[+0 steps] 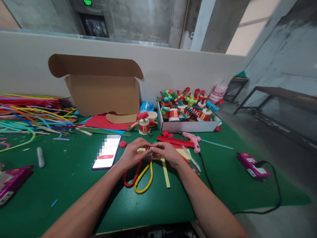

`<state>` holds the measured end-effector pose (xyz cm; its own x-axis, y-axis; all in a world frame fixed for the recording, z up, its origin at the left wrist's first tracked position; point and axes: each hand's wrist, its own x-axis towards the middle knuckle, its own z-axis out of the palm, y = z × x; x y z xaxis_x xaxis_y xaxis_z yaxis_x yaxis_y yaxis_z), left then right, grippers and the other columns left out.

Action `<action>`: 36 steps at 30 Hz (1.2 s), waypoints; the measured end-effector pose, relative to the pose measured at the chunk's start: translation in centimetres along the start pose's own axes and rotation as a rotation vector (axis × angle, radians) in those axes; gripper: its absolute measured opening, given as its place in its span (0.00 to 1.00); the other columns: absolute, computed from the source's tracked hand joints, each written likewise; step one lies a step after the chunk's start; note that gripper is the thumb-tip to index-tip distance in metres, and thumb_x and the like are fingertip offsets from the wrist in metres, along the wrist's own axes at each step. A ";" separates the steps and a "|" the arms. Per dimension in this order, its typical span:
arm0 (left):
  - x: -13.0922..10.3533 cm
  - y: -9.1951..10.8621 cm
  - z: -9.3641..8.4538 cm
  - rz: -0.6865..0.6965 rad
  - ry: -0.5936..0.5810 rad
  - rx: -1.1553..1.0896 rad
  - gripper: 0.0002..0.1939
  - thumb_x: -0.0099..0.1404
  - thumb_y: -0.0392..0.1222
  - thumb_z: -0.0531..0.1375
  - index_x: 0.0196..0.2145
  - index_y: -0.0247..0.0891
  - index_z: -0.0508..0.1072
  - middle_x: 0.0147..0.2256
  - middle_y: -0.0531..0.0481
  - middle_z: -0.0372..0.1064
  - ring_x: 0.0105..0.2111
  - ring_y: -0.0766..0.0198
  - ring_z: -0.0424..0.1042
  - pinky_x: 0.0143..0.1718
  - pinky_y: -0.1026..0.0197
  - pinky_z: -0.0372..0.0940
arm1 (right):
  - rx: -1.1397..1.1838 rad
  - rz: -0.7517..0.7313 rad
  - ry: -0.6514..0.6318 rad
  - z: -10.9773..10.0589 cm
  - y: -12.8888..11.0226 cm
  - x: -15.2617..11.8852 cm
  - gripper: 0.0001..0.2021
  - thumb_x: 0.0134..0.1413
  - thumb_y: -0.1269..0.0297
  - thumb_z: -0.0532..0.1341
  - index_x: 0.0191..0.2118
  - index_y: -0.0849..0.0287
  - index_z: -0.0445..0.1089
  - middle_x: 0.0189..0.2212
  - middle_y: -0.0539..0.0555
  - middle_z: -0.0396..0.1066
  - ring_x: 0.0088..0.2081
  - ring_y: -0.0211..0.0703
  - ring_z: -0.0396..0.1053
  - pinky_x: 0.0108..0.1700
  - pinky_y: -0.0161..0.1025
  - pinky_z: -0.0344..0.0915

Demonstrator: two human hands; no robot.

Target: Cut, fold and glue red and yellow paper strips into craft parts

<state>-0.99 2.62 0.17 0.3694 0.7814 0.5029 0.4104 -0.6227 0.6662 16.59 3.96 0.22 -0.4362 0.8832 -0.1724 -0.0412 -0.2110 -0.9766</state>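
My left hand [135, 151] and my right hand [166, 151] meet fingertip to fingertip over the table. Both pinch a small piece with striped edges that looks like a folded paper strip [148, 148]; the fingers cover most of it. Just below lie scissors with one red and one yellow handle loop [143, 180], their blades hidden under the hands. A pale yellow paper strip [165, 173] runs towards me beside them. Behind the hands stands a red-and-white paper cup figure [144, 126] with folded-paper arms. A red disc [123, 144] is left of my left hand.
A white box [190, 126] holds several cup figures. Right of my hands are a pink glue gun [194, 139] with its black cord, red strips [175, 142] and a pen [192, 158]. A phone [106, 152] lies left; pipe cleaners [32, 112] and an open cardboard box [104, 94] stand behind.
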 end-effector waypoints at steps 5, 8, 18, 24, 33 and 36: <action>0.1 0.2 -0.1 -0.018 0.011 0.004 0.07 0.61 0.40 0.57 0.35 0.37 0.73 0.32 0.47 0.70 0.35 0.64 0.68 0.37 0.62 0.63 | -0.011 -0.003 0.004 -0.1 0.1 0.1 0.18 0.35 0.51 0.68 0.28 0.63 0.71 0.23 0.48 0.69 0.25 0.32 0.64 0.31 0.32 0.61; 0.3 0.6 -0.3 -0.049 0.023 0.027 0.07 0.61 0.40 0.57 0.35 0.37 0.72 0.32 0.48 0.70 0.34 0.64 0.68 0.36 0.62 0.63 | -0.022 -0.030 0.089 -1.1 0.3 0.6 0.17 0.38 0.50 0.66 0.28 0.61 0.70 0.23 0.48 0.68 0.25 0.33 0.64 0.30 0.33 0.61; 0.2 0.5 -0.2 -0.102 -0.015 0.022 0.07 0.61 0.40 0.56 0.35 0.37 0.73 0.34 0.48 0.70 0.35 0.64 0.68 0.36 0.62 0.63 | -0.843 -0.376 0.601 -5.2 0.5 1.2 0.10 0.53 0.66 0.52 0.33 0.59 0.70 0.35 0.55 0.73 0.38 0.43 0.68 0.43 0.39 0.61; 0.0 -0.6 -0.1 -0.095 -0.057 0.140 0.07 0.61 0.37 0.55 0.35 0.36 0.72 0.33 0.47 0.69 0.35 0.62 0.67 0.37 0.60 0.62 | -1.129 -0.332 0.560 -4.4 -1.4 0.2 0.11 0.55 0.66 0.52 0.39 0.59 0.70 0.39 0.56 0.72 0.42 0.44 0.67 0.44 0.38 0.59; -0.2 -0.7 -0.1 -0.094 -0.072 0.149 0.08 0.61 0.38 0.54 0.36 0.35 0.72 0.33 0.47 0.68 0.35 0.62 0.66 0.37 0.61 0.61 | -1.520 -0.157 0.414 -3.7 -5.2 2.7 0.11 0.55 0.66 0.53 0.34 0.59 0.73 0.35 0.58 0.73 0.38 0.47 0.68 0.35 0.38 0.57; -0.2 -0.6 -0.1 -0.083 -0.065 0.157 0.08 0.62 0.38 0.54 0.36 0.35 0.72 0.33 0.47 0.68 0.34 0.62 0.66 0.36 0.61 0.61 | -1.573 -0.195 0.274 -4.6 -4.6 4.4 0.13 0.53 0.73 0.52 0.37 0.56 0.73 0.38 0.56 0.72 0.40 0.46 0.68 0.36 0.36 0.57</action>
<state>-1.40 2.89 -0.27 0.3798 0.8292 0.4101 0.5649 -0.5589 0.6070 18.99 10.69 3.37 -0.3623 0.9248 0.1165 0.9204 0.3746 -0.1116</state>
